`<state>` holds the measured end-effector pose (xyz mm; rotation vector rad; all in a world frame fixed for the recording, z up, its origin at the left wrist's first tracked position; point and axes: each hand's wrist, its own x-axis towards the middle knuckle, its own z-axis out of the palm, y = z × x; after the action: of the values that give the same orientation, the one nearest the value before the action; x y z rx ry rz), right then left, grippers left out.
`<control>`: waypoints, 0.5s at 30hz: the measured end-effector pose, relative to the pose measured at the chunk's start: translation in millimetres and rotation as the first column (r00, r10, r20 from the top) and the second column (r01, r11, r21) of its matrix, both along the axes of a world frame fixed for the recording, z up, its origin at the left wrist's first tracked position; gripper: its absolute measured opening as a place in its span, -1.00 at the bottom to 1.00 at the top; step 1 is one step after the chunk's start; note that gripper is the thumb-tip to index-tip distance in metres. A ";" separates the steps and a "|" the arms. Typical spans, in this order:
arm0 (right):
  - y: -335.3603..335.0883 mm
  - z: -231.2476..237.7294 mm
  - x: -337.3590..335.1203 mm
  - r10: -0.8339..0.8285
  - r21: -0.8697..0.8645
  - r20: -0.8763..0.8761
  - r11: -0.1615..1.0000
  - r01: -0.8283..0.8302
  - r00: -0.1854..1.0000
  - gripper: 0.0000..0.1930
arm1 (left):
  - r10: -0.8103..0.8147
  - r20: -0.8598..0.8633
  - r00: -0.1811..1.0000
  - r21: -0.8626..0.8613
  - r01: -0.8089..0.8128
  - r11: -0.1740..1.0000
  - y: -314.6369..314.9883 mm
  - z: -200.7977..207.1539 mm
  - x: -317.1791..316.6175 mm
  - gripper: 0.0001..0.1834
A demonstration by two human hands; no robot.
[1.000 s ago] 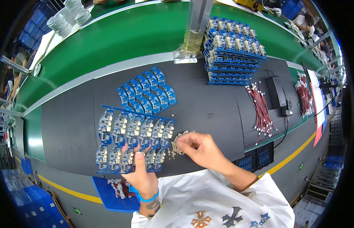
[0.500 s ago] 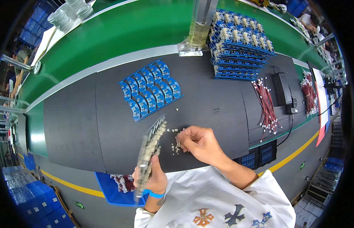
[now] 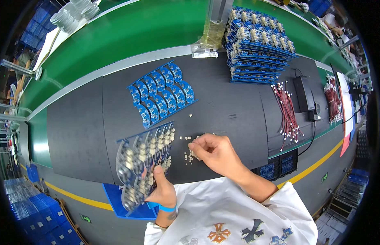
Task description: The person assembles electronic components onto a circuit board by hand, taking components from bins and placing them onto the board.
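Note:
My left hand [image 3: 164, 191], with a blue band at the wrist, grips a blue circuit board panel [image 3: 125, 160] by its near right edge. Rows of cream connectors stand on the panel's face, which is tilted and slightly blurred. My right hand [image 3: 216, 153] is closed in a pinch just right of the panel. Whatever lies between its fingertips is too small to make out. Small loose white connectors [image 3: 186, 155] are scattered on the black mat [image 3: 222, 110] by those fingertips. Beyond the held panel lies another blue circuit board panel [image 3: 161, 96], flat and without cream connectors.
A tall stack of connector-fitted panels [image 3: 259, 49] stands at the back right beside a metal post [image 3: 216, 28]. Red wire bundles [image 3: 286, 112] and a black power adapter [image 3: 304, 94] lie on the right. Below the table's front edge sits a blue bin [image 3: 112, 200].
My left hand has turned the panel from nearly edge-on so that its connector side now shows. My right hand stays almost in place, still pinched over the loose connectors.

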<state>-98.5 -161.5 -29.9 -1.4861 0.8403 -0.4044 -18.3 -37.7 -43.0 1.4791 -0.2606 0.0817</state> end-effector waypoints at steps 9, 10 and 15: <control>3.0 13.6 14.1 -0.076 0.251 0.210 0.968 0.021 0.975 -0.83 | -0.196 -0.010 0.981 0.038 0.196 0.980 -0.9 5.5 -9.9 -0.72; 1.6 14.1 14.8 -0.081 0.345 0.200 0.939 0.007 0.976 -0.82 | -0.200 -0.019 0.980 0.064 0.201 0.978 -1.8 9.1 -9.8 -0.75; 3.9 16.2 14.9 -0.062 0.339 0.141 0.941 0.011 0.988 -0.79 | -0.172 0.128 0.977 0.226 0.140 0.964 -0.3 5.7 -7.1 -0.81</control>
<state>-83.6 -157.7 -13.7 -1.1100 0.7745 -0.3730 -25.4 -38.0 -37.3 1.6657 -0.5187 0.0349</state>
